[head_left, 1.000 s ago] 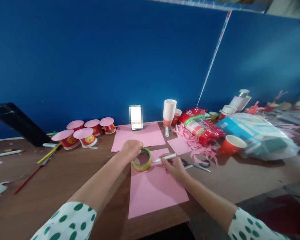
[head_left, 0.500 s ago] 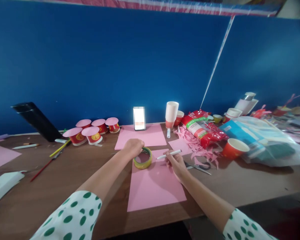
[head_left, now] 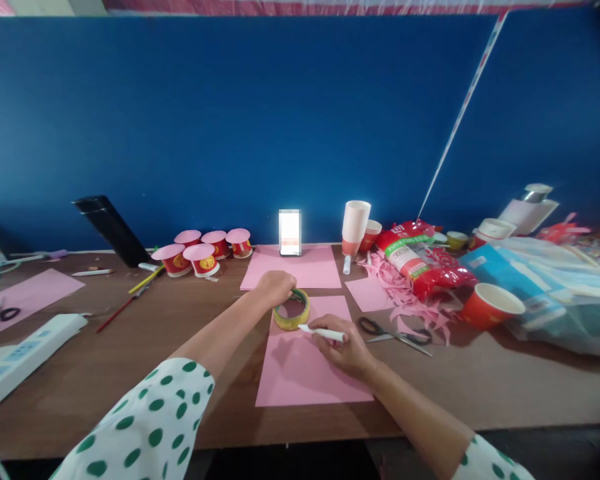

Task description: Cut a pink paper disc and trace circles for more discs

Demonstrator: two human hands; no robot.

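A roll of yellow tape [head_left: 286, 324] lies flat on the upper left part of a pink paper sheet [head_left: 305, 383]. My left hand [head_left: 276, 288] is closed on the roll's far rim, with the fingertips partly hidden. Between the fingers of my right hand [head_left: 349, 350] is a white marker [head_left: 331, 334]. Its tip points left and meets the near right edge of the tape roll, as far as I can see. Scissors with dark handles [head_left: 397, 335] rest on the table just right of my right hand.
Behind the sheet, a phone [head_left: 290, 233] stands on a pink paper stack [head_left: 255, 270]. Pink-topped red cups [head_left: 205, 267] and a black bottle [head_left: 113, 230] are at left. A red packet [head_left: 427, 263], an orange cup [head_left: 490, 308] and a plastic bag [head_left: 570, 300] crowd the right.
My right hand has brought the marker left and nearer, from above the sheet to the tape roll's edge. My left hand stays on the roll. The camera view has turned slightly left.
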